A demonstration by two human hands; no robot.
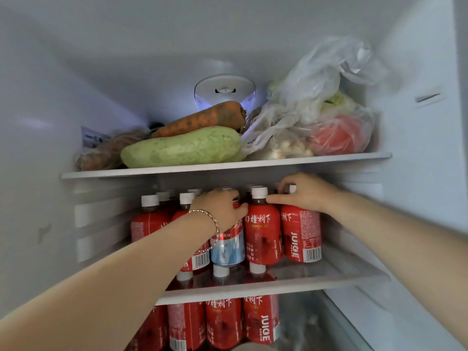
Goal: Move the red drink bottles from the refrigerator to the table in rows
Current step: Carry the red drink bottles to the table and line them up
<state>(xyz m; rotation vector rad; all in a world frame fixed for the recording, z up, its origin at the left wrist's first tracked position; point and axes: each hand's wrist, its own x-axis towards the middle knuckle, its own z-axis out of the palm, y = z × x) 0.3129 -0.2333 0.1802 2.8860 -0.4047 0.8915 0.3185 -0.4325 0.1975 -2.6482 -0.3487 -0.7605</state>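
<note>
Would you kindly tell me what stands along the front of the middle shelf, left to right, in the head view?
Leftmost red bottle → second red bottle → blue-and-red can, gripped by the left hand → middle red bottle → right red bottle, gripped at its cap by the right hand.

The middle shelf (342, 272) bears red bottles (263, 234) and a can (228, 249); the top shelf (228, 164) holds vegetables (182, 148).
</note>
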